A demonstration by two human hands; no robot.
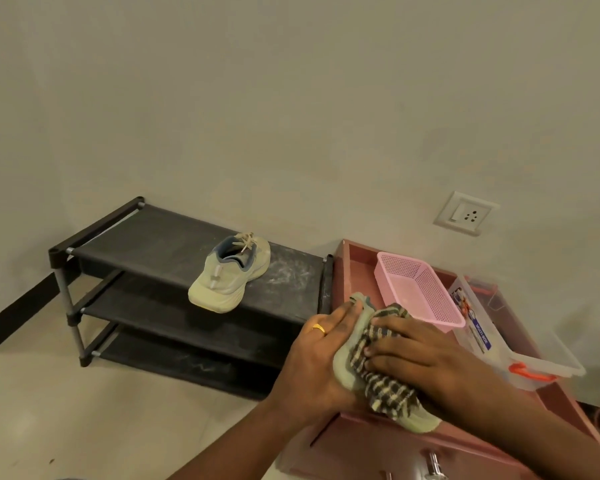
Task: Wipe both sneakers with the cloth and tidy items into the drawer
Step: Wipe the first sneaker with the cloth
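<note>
One pale yellow-green sneaker [227,273] stands on the top shelf of a black shoe rack [174,237], toe toward the front. My left hand [321,351] holds the second sneaker [345,363] over the corner of a reddish cabinet. My right hand [420,355] presses a checked cloth [387,386] against that sneaker, fingers spread over it. Most of the held sneaker is hidden by the cloth and both hands. The drawer front [378,448] with metal knobs shows at the bottom.
On the reddish cabinet top [355,271] sit a pink mesh basket [418,289] and a clear plastic box with orange latches [499,344]. A wall socket [465,213] is above. The rack's two lower shelves hold nothing.
</note>
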